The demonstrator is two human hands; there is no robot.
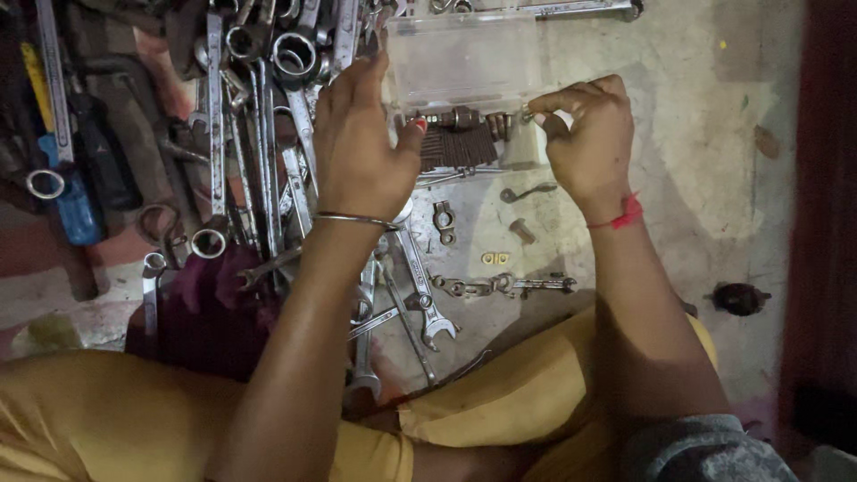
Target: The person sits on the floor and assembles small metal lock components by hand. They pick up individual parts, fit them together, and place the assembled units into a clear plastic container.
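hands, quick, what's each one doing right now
Left hand: closed on the left end of the clear plastic bit case.
Right hand: fingers pinched at the case's right edge; what they pinch cannot be told.

Two bare hands over a concrete floor (678, 116), left hand (361, 147) and right hand (585, 134) gripping a clear plastic box (464, 62) of dark bits, wrenches (259, 134) piled far left, loose spanners (420, 295) near the yellow-clad knees.

A dense heap of spanners (259, 134) and screwdrivers (76, 178) blocks the whole left side of the floor. Between the forearms lie scattered wrenches (420, 286), a chain link piece (500, 286) and small fittings (444, 221), leaving narrow gaps. Right of the clear plastic case (464, 62), the concrete floor (696, 134) offers open passage, with only a dark knob (739, 298) standing near the right thigh.
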